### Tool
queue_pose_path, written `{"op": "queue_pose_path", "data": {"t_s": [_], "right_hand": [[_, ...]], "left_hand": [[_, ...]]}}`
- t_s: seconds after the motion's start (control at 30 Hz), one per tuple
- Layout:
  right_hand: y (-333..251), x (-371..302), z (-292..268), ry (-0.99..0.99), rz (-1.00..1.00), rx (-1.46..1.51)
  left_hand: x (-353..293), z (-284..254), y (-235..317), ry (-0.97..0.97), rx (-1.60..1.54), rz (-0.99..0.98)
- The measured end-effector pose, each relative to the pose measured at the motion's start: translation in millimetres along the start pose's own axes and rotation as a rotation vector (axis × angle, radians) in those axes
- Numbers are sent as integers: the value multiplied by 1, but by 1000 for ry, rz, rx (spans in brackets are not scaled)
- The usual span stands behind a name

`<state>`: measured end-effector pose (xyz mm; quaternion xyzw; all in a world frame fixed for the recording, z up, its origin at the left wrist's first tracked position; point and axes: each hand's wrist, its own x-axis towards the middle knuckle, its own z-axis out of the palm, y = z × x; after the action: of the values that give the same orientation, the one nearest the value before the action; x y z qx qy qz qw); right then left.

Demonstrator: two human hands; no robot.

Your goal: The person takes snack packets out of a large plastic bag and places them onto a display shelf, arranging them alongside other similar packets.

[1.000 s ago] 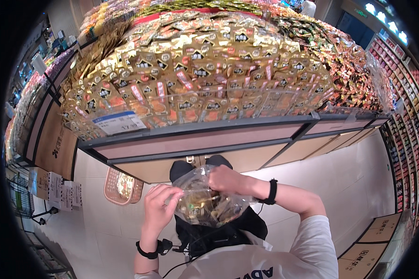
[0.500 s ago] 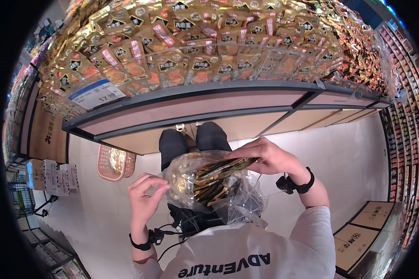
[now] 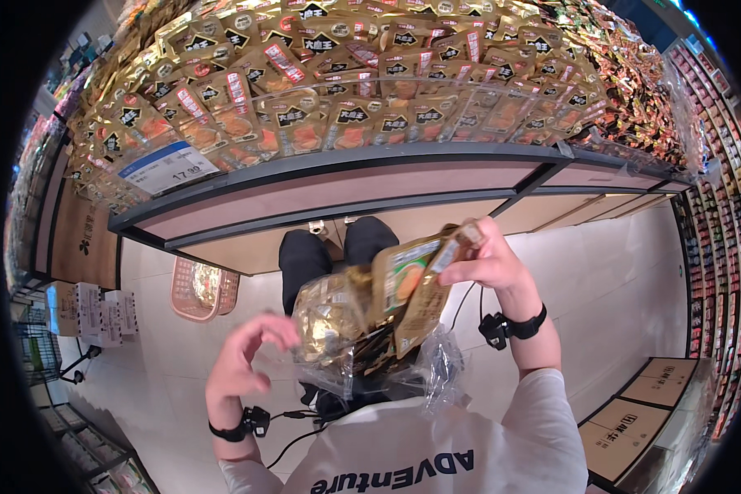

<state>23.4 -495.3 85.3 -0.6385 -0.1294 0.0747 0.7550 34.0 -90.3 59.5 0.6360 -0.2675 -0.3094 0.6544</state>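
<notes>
A clear plastic bag (image 3: 327,339) with several gold snack packets in it rests on my lap. My right hand (image 3: 496,267) is closed on the top ends of gold snack packets (image 3: 420,284), which stand tilted above the bag's mouth; their lower ends are still among the others. One packet shows a green and orange picture. To the left of the bag is my left hand (image 3: 249,354), slightly blurred, its fingers curved and apart with nothing in them. Whether its fingertips touch the bag's edge is hard to see.
Ahead, a display bin (image 3: 329,123) is heaped with similar gold packets behind a clear guard, with a price card (image 3: 169,167) at its left. A pink basket (image 3: 204,286) holding packets stands on the floor at left. Cartons (image 3: 99,313) stand farther left; shelves (image 3: 716,247) line the right.
My right hand has raised gold packets upright out of the bag and turned them. The left hand has drawn back slightly to the left and opened its fingers.
</notes>
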Motion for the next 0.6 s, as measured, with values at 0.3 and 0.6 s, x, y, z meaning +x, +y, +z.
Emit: {"op": "queue_pose_path", "data": {"t_s": [0.3, 0.6], "right_hand": [[-43, 65, 59, -477, -44, -623], [3, 62, 69, -266, 90, -386]], "left_hand": [[80, 21, 41, -123, -559, -429], [88, 47, -33, -162, -982, -209]]}}
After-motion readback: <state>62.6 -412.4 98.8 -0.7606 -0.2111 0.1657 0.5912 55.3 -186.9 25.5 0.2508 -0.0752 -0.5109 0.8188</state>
